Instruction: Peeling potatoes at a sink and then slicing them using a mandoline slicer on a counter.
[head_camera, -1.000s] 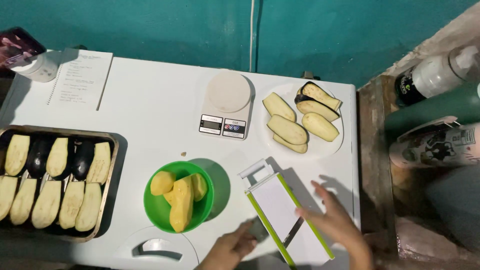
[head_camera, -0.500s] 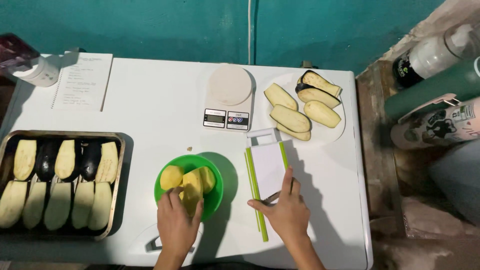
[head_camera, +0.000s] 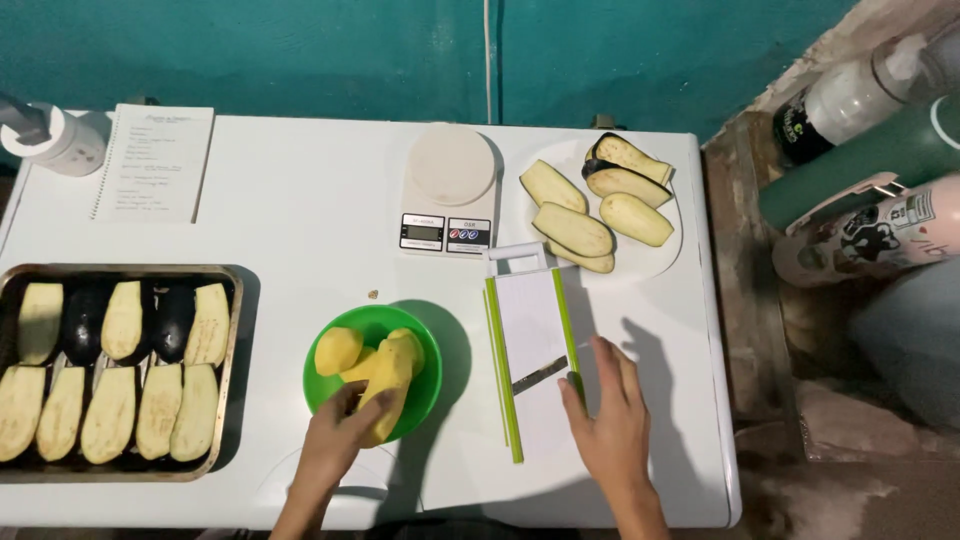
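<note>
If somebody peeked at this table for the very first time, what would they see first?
Probably the bright green bowl of yellow peeled potatoes near the front edge, where the left hand touches one. Right beside it, the right hand rests on a white slicer with green rails. On the far left sits a metal tray full of eggplant slices.

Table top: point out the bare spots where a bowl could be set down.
Widest bare patch on the table: between notepad, scale, tray and green bowl. A narrower strip runs right of the slicer, below the plate. Crowded around both hands.
</note>
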